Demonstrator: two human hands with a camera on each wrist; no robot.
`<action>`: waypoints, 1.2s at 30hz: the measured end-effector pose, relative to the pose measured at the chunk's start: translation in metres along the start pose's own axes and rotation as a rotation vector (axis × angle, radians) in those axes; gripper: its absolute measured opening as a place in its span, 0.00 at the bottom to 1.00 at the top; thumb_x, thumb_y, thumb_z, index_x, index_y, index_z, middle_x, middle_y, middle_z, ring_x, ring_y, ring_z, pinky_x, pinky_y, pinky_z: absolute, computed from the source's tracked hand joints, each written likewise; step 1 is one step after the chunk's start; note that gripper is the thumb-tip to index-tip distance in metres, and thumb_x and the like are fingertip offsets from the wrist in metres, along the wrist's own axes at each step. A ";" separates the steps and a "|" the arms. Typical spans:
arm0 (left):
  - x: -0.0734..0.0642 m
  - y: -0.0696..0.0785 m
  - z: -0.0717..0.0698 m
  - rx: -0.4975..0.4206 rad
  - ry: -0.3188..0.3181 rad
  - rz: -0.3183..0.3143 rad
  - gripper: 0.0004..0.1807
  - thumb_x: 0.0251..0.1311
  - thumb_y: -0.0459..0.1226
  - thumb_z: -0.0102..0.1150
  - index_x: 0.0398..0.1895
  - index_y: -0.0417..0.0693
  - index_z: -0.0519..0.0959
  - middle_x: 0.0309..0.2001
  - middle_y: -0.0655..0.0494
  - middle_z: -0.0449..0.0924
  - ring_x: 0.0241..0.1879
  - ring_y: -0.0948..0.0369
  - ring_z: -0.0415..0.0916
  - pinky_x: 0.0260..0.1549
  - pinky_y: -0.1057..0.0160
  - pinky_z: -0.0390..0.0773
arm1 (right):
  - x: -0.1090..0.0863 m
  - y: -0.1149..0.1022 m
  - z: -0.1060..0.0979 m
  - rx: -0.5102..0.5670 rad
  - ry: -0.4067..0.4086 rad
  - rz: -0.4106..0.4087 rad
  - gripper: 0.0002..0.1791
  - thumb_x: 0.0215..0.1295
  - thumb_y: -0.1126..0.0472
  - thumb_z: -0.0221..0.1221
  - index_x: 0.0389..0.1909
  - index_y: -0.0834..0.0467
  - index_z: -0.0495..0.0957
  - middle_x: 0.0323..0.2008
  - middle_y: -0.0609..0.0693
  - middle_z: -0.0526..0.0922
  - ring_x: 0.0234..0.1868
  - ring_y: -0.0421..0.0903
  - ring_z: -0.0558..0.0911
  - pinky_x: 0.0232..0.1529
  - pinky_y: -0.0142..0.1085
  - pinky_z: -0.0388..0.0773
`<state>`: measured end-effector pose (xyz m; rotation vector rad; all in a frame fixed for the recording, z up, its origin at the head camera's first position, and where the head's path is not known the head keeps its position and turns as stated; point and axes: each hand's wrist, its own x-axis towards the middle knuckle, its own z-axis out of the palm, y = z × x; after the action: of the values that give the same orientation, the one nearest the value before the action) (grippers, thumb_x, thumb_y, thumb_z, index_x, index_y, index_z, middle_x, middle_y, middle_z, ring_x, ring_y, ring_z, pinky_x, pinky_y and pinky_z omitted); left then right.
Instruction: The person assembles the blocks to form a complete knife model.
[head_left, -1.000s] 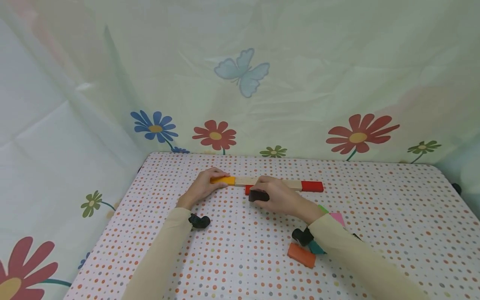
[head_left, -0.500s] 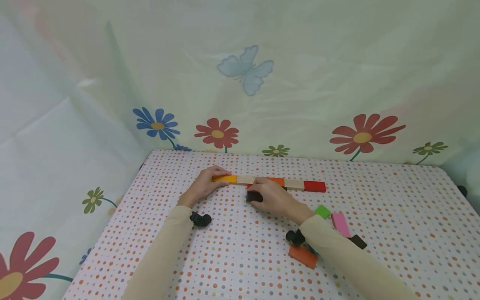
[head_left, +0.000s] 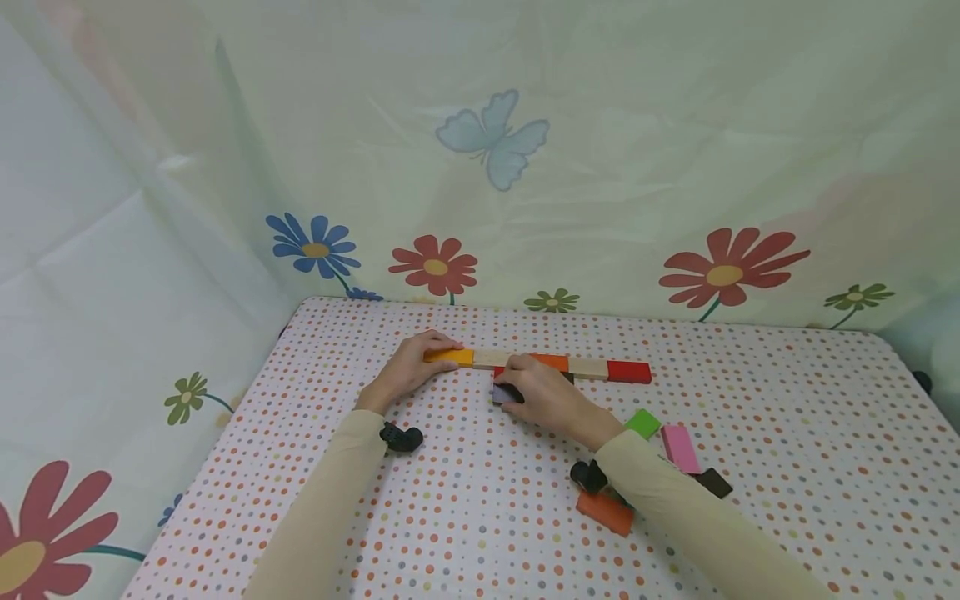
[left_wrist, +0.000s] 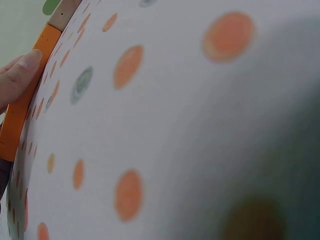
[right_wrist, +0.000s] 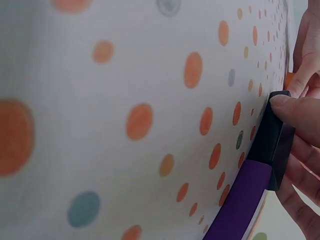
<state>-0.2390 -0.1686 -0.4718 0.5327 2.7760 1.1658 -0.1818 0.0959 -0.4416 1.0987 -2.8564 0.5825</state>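
Observation:
My left hand (head_left: pixel 408 367) holds the yellow-orange block (head_left: pixel 450 358) at the left end of a straight row of blocks. In the left wrist view its thumb presses on the side of that block (left_wrist: pixel 25 107). With thumb and fingers, my right hand (head_left: pixel 551 396) pinches a black block (head_left: pixel 504 394) just in front of the row. A purple block (right_wrist: pixel 242 200) meets the black block's (right_wrist: pixel 270 132) near end in the right wrist view. Part of a red block (head_left: pixel 499 372) shows behind the right fingertips. The right hand hides the middle of the row.
Rightward, the row shows plain wood blocks (head_left: pixel 588 368), an orange block (head_left: pixel 551 362) and a red end block (head_left: pixel 629 372). Loose green (head_left: pixel 643 423), pink (head_left: pixel 680 448), black (head_left: pixel 715 482) and orange (head_left: pixel 604 512) blocks lie around the right forearm. A flowered curtain (head_left: pixel 600 167) stands behind the dotted tabletop (head_left: pixel 465 517).
My right hand has shifted slightly left with the black block, uncovering the orange block in the row and more of the loose blocks. The left hand stays on the yellow-orange block.

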 end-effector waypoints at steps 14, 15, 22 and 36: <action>0.001 0.001 -0.001 -0.004 -0.001 -0.005 0.19 0.68 0.39 0.69 0.62 0.52 0.85 0.62 0.53 0.80 0.65 0.51 0.74 0.69 0.49 0.72 | 0.001 -0.001 0.000 -0.009 -0.008 0.003 0.17 0.63 0.62 0.74 0.51 0.64 0.87 0.42 0.52 0.78 0.40 0.44 0.77 0.41 0.35 0.81; 0.001 0.001 -0.001 -0.006 -0.001 -0.007 0.19 0.68 0.39 0.69 0.62 0.52 0.85 0.62 0.52 0.80 0.65 0.51 0.74 0.69 0.49 0.72 | 0.001 -0.001 0.000 -0.002 -0.008 0.003 0.17 0.63 0.62 0.74 0.51 0.64 0.87 0.42 0.52 0.78 0.40 0.44 0.77 0.41 0.35 0.81; 0.001 0.000 0.001 -0.010 -0.003 -0.015 0.19 0.68 0.39 0.69 0.61 0.52 0.86 0.62 0.52 0.80 0.65 0.51 0.73 0.69 0.50 0.72 | -0.003 0.000 -0.011 0.118 0.015 0.038 0.13 0.67 0.63 0.71 0.50 0.63 0.87 0.44 0.51 0.81 0.42 0.45 0.80 0.44 0.37 0.83; 0.001 -0.002 0.003 0.008 0.011 -0.008 0.20 0.67 0.39 0.71 0.61 0.53 0.86 0.62 0.52 0.80 0.65 0.51 0.74 0.68 0.50 0.72 | -0.064 -0.015 -0.082 0.209 -0.010 0.028 0.08 0.66 0.65 0.71 0.45 0.58 0.89 0.38 0.43 0.83 0.39 0.43 0.81 0.38 0.33 0.83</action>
<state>-0.2401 -0.1676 -0.4749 0.5171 2.7900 1.1606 -0.1327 0.1557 -0.3702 1.0898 -2.8754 0.8980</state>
